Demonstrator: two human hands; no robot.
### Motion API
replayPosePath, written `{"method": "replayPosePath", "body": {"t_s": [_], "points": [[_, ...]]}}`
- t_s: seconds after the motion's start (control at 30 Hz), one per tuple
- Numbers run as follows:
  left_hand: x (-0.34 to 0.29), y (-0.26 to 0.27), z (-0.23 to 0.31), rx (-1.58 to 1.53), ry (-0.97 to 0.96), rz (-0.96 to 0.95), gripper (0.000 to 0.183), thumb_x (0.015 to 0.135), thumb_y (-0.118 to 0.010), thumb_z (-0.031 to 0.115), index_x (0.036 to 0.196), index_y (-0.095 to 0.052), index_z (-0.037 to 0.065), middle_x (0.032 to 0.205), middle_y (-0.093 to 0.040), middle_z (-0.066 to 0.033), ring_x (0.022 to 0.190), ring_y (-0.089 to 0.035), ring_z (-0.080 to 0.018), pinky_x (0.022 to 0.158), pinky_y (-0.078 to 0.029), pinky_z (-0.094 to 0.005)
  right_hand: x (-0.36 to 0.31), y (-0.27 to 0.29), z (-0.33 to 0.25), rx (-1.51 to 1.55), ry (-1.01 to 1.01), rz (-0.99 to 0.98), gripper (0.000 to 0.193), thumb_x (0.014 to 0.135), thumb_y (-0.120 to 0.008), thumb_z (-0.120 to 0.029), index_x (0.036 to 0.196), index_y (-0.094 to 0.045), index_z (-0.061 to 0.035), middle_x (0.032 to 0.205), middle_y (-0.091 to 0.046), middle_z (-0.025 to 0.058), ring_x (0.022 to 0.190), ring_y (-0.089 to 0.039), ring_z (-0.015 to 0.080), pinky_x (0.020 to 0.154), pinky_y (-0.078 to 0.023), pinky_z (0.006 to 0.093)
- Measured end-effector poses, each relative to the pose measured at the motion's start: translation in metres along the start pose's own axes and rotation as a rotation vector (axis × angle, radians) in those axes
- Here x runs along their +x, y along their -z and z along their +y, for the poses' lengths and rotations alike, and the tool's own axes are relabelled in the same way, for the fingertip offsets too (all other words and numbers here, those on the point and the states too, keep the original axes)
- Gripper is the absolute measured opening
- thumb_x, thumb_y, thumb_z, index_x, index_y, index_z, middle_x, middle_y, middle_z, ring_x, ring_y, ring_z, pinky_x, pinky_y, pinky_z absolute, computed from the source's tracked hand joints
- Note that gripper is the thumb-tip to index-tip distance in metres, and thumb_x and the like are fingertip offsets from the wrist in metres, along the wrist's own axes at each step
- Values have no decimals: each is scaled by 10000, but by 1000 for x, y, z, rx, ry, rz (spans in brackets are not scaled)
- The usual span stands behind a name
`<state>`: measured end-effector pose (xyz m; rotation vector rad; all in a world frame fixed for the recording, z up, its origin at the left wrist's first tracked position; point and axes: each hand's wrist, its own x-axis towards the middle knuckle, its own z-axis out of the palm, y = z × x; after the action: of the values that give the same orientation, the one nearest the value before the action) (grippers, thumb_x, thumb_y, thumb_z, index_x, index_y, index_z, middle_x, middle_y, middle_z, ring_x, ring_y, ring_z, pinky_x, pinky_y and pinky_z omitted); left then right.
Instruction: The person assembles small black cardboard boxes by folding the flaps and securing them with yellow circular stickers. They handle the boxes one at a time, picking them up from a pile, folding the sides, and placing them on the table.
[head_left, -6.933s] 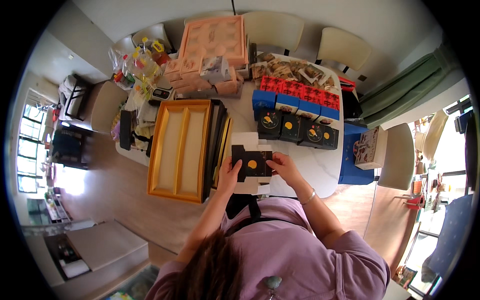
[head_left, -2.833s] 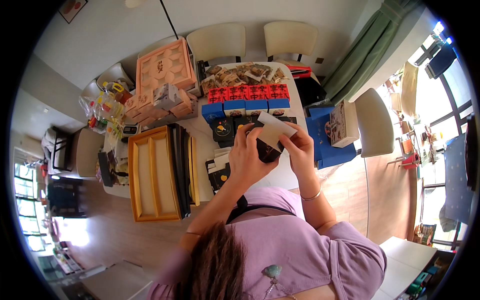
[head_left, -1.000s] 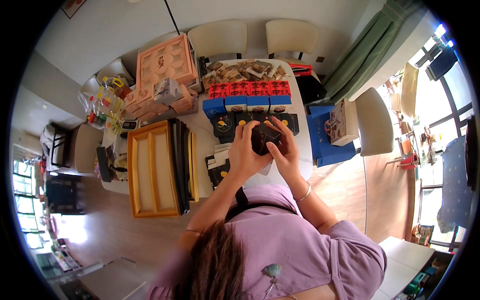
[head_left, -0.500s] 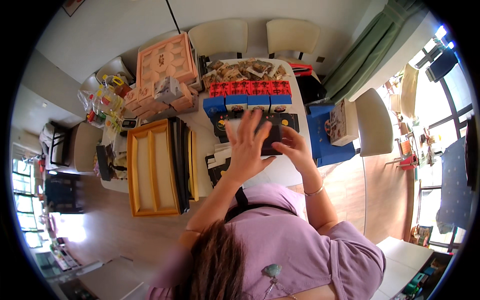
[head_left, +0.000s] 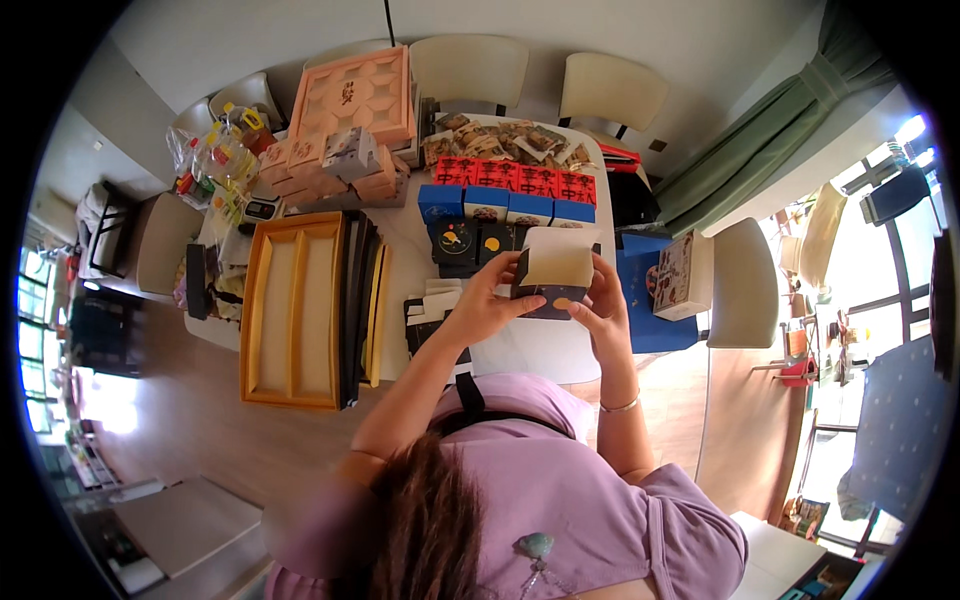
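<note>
Black cardboard carton, cube-shaped with pale lining (head_left: 560, 262), flap raised, held over the white marbled tabletop (head_left: 535, 355); left hand (head_left: 490, 308) grips its left side, thumb on the front, right hand (head_left: 606, 305) grips its right. From the carton: flat black-and-white card blanks (head_left: 430, 306) just below 9 o'clock, gold-rimmed rectangular tray (head_left: 318, 300) farther out at 9, square black boxes with yellow print (head_left: 456, 242) at 10, blue-and-white boxes (head_left: 487, 206) at 11.

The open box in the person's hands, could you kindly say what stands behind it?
A row of black boxes, with blue boxes beyond. The open box and its raised flap cover most of the row's right half, which cannot be seen.
</note>
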<state>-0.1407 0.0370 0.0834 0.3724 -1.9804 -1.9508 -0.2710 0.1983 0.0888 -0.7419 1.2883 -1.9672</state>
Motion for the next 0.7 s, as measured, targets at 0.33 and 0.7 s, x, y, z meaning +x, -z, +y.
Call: {"method": "replayPosePath", "body": {"t_s": [0.33, 0.7], "points": [[-1, 0, 2, -650, 387, 20, 416, 948, -527, 371, 1272, -533, 109, 1083, -645, -56, 923, -675, -179, 654, -605, -389, 4, -1, 4, -151, -41, -129, 574, 790, -765, 9, 1304, -509, 20, 1131, -631, 92, 1045, -607, 147, 888, -531, 308], [1, -9, -2, -527, 465, 94, 321, 916, -587, 292, 1176, -609, 104, 970, -665, -42, 763, -680, -152, 537, -559, -310, 5, 3, 6, 55, -323, -5, 290, 999, -548, -185, 1205, -598, 13, 1075, -664, 48, 942, -636, 92, 760, -544, 235]]}}
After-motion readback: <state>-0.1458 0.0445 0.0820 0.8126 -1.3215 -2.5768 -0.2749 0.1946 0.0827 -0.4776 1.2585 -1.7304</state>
